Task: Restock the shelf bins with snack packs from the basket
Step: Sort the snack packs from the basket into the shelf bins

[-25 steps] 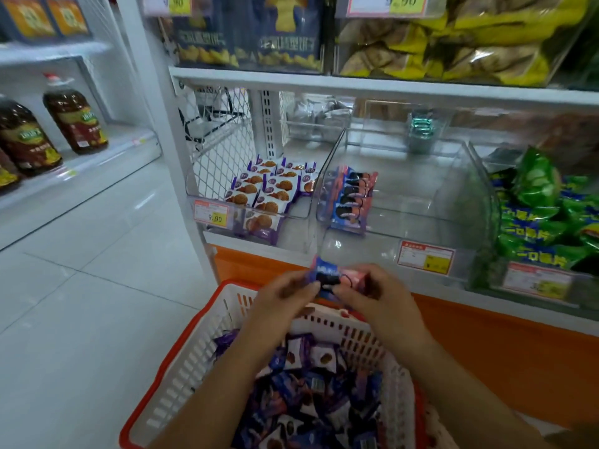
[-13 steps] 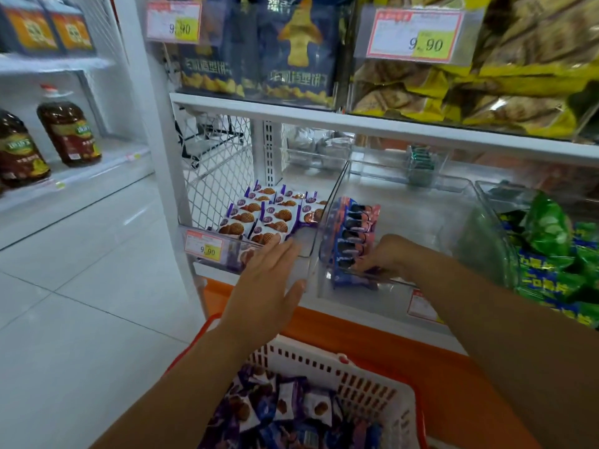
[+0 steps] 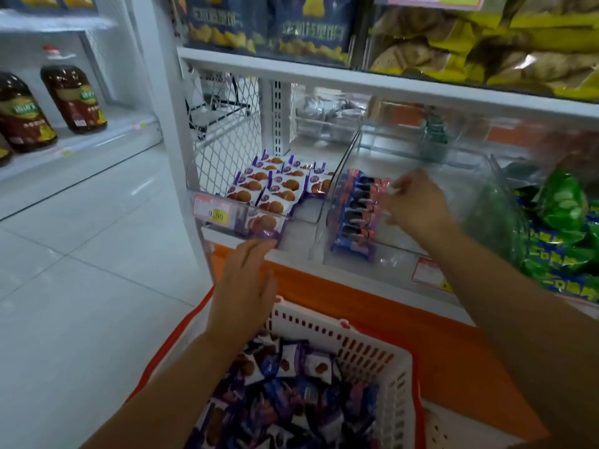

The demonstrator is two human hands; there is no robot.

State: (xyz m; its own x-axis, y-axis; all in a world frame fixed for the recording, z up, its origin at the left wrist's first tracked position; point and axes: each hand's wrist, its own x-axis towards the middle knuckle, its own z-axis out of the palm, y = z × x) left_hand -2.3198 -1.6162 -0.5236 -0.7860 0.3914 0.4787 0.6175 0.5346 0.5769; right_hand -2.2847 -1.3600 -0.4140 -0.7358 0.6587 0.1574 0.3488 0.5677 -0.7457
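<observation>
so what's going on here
A person is restocking clear shelf bins from a basket. Their right hand is inside the middle bin, its fingers spread and blurred beside a standing row of blue and pink packs. It seems to hold nothing. The left hand is open and flat below the front of the left bin, which holds purple cookie packs. The basket holds a heap of packs.
</observation>
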